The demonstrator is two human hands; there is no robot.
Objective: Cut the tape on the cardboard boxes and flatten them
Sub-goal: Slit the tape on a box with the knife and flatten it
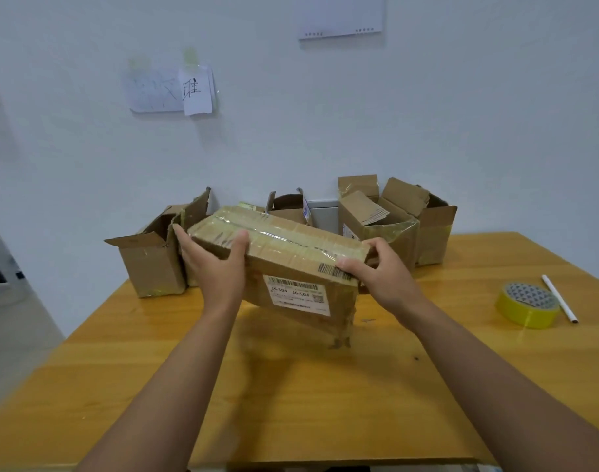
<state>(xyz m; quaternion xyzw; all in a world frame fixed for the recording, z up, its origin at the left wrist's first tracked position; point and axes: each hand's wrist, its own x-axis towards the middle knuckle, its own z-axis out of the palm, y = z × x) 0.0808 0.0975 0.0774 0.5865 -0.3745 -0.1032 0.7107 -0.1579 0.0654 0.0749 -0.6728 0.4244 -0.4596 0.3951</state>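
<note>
Taped box (291,267), between both hands' grip

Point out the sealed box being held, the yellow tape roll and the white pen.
sealed box (298,294): head view, on its white label.
yellow tape roll (526,316): head view, outer yellow side.
white pen (560,299): head view, mid-shaft.

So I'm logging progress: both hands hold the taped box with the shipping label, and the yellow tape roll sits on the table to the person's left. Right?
Not quite. In the head view the yellow tape roll sits to the person's right, beside a white pen. The rest holds: the left hand and right hand hold the taped box with its label.
</note>
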